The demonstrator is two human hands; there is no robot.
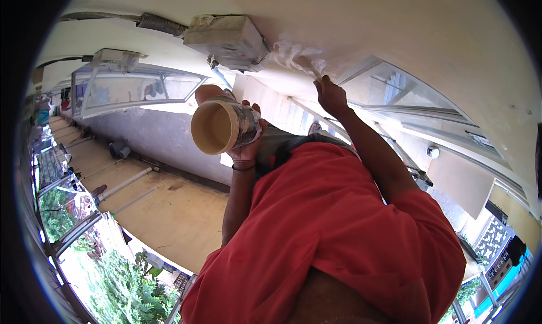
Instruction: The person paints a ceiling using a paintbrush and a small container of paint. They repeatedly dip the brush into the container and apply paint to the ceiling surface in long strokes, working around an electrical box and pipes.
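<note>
My left hand is wrapped round a small plastic bucket, tilted so its cream-coloured inside shows. What lies at its bottom is hard to make out. Raised against the cream wall, my right hand grips the handle of what looks like a paintbrush. The brush's tip meets a streaky white wet patch on the wall. Just left of that patch, a grey paint-spattered box is fixed to the wall.
A cable runs into the box from the left. An opened window pane stands out close to my right hand. Beyond my left arm, a tan ledge carries pipes, with green plants below it.
</note>
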